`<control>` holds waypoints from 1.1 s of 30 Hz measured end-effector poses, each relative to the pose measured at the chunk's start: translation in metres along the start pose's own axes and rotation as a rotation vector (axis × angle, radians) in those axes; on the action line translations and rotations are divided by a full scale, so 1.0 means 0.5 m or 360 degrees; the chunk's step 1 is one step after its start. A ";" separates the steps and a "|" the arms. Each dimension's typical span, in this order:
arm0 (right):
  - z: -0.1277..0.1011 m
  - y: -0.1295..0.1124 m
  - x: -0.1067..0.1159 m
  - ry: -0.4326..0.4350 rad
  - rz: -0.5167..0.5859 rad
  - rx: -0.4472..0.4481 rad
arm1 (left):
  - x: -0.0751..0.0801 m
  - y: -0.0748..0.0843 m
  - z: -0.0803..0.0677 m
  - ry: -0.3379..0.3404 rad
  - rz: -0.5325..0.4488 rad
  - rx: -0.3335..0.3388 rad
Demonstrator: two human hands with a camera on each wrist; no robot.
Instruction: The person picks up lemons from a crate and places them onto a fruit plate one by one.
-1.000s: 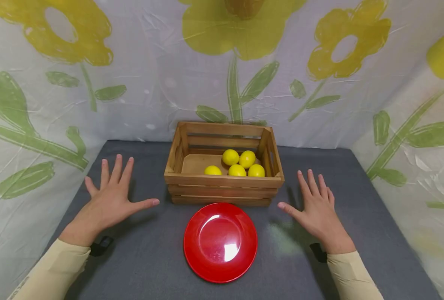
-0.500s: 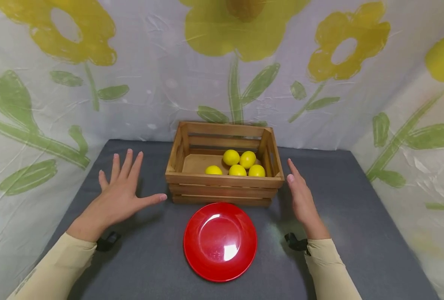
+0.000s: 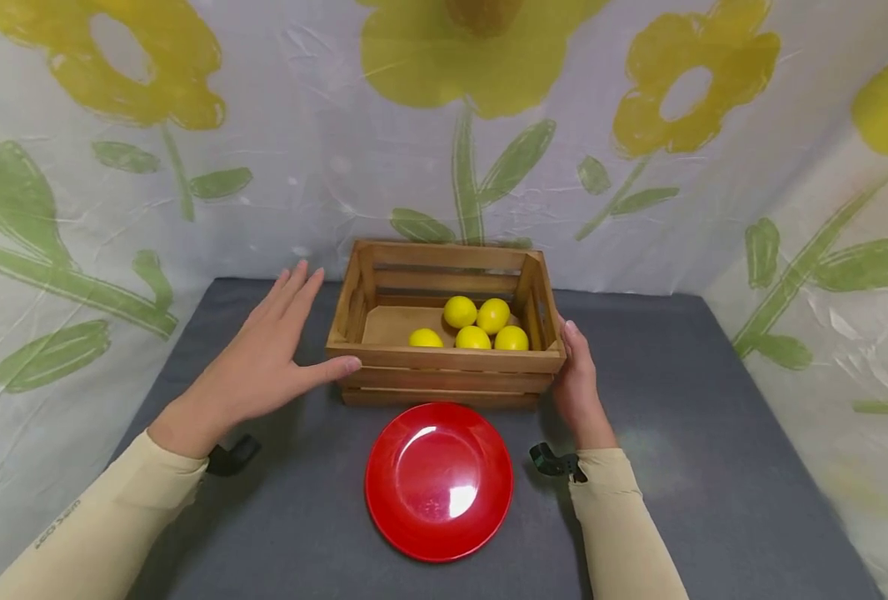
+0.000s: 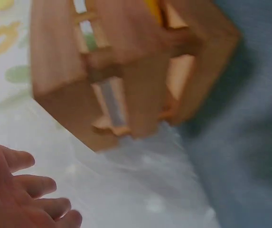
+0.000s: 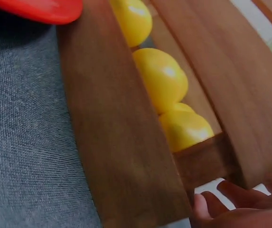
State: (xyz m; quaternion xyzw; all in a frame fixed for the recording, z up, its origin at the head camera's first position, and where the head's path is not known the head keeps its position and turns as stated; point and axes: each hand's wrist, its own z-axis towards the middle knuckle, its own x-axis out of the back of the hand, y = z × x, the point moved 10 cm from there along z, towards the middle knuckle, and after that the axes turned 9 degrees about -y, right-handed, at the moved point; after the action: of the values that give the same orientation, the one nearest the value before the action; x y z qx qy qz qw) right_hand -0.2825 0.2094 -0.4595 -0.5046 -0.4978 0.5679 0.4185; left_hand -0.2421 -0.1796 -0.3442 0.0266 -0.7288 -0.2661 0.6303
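A slatted wooden crate [image 3: 444, 360] stands on the dark grey tabletop. Several shiny yellow, lemon-like balls [image 3: 461, 312] lie inside it, mostly toward its right half. My right hand [image 3: 579, 383] is at the crate's right end, thumb up near the top corner, the other fingers partly hidden behind it. In the right wrist view those fingers [image 5: 240, 197] lie right at the end slats, loosely bent. My left hand [image 3: 264, 367] is spread off the crate's left end, its thumb overlapping the front left corner in the head view. The left wrist view shows its fingers [image 4: 36, 185] apart from the slats.
A red plate [image 3: 440, 483] sits just in front of the crate, close to its front slats. Behind and along both sides hangs a pale sheet [image 3: 301, 167] printed with yellow flowers. The grey tabletop [image 3: 714, 467] extends left and right of the crate.
My right hand has turned on its side and moved left to the crate's right end. My left hand has moved right and farther forward, toward the crate's left end. Crate and plate stay put.
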 end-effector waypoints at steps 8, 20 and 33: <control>0.009 0.012 -0.002 0.0061 -0.0004 0.0000 | 0.046 0.126 0.056 -0.0049 0.0164 -0.0160; 0.018 0.016 -0.011 0.0050 -0.0020 0.0075 | 0.055 0.222 0.183 -0.0266 0.0292 -0.0319; 0.020 0.024 -0.008 0.0041 0.0016 0.0134 | -0.006 0.232 0.273 -0.0524 0.0360 -0.0308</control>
State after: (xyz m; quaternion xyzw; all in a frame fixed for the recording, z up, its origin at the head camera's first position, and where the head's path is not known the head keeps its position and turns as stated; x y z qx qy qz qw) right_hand -0.2913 0.2022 -0.4706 -0.4961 -0.4655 0.5839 0.4429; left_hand -0.3345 -0.0308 -0.3070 -0.1597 -0.7913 -0.2632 0.5282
